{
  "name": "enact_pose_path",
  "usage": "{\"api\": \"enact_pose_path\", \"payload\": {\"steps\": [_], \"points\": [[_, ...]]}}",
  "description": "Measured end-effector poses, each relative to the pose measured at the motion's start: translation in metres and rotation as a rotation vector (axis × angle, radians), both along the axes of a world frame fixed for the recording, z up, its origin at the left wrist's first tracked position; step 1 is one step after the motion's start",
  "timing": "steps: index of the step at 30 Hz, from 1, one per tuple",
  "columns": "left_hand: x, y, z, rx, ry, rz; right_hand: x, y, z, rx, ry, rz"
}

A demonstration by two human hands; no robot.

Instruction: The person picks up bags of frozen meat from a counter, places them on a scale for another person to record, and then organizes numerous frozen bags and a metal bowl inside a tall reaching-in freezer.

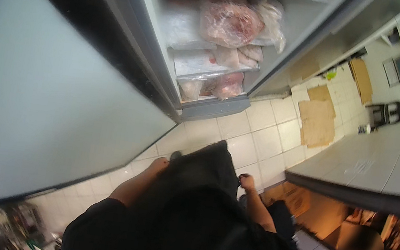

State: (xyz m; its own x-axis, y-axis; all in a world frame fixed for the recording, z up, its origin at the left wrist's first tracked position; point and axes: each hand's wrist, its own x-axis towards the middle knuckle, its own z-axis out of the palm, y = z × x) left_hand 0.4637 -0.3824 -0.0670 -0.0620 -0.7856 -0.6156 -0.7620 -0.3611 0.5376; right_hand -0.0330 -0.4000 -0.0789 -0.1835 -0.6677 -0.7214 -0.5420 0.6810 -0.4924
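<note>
My left hand (160,164) is beside the left edge of the black apron (201,167) on my front. Its fingers are partly hidden by the cloth. At the apron's right edge my right hand (247,181) has curled fingers with something dark at their tips; whether they grip the cloth is unclear. Ahead stands an open upright freezer or refrigerator, its door (53,104) swung out to the left. Inside, a large clear bag of pinkish raw meat (231,24) rests above white wrapped packs (201,63). Lower down lies another bag of meat (228,85), close to the grey sill (215,108).
A tiled counter (363,163) juts in from the right, with cardboard boxes (296,200) beneath it. Flattened cardboard (315,122) covers part of the tiled floor (231,145). Farther off is a black stool (385,112). Blurred utensils (17,224) are at lower left.
</note>
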Motion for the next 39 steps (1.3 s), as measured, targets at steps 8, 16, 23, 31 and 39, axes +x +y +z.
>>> {"api": "enact_pose_path", "payload": {"steps": [8, 16, 23, 31, 39], "points": [[-0.125, 0.068, -0.007, 0.226, 0.043, 0.663, -0.112, -0.187, -0.009, -0.229, 0.228, 1.333], [-0.305, 0.091, -0.059, 0.214, 0.296, 1.048, -0.073, -0.329, 0.111, 0.035, -0.167, 0.511], [-0.462, 0.098, -0.065, 0.330, 0.532, 1.187, -0.106, -0.292, 0.143, -0.061, 0.174, 1.406], [-0.540, 0.115, -0.052, 0.620, 0.306, 1.374, -0.099, -0.327, 0.059, -0.265, 0.118, 1.792], [-0.537, 0.064, -0.034, 0.749, 0.190, 1.565, 0.088, -0.331, 0.102, -0.896, -0.125, 1.795]]}}
